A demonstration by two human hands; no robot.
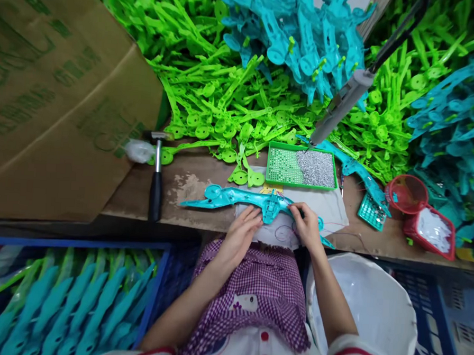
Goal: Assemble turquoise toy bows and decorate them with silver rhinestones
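A long turquoise plastic toy bow (pixel 236 196) lies crosswise at the table's front edge, on a pale cloth (pixel 318 208). Against its lower edge, left of the middle block, rest the outstretched fingers of my left hand (pixel 243 228); its thumb is hard to make out. My right hand (pixel 308 226) is closed, thumb and fingertips pinching the bow just right of that block. A thin dark reddish wire (pixel 284 233) loops below the bow, between my hands. Just behind stands a green perforated tray (pixel 283 166), its right half heaped with small silvery screws (pixel 317 168).
A grey electric screwdriver (pixel 342 103) hangs over the tray. A hammer (pixel 156 178) lies left, beside a large carton (pixel 58 99). Green plastic parts (pixel 226 87) pile up behind. At right are a red bowl (pixel 407 193) and red basket (pixel 448 244); below, a blue crate (pixel 163 269) and white tub (pixel 407 313).
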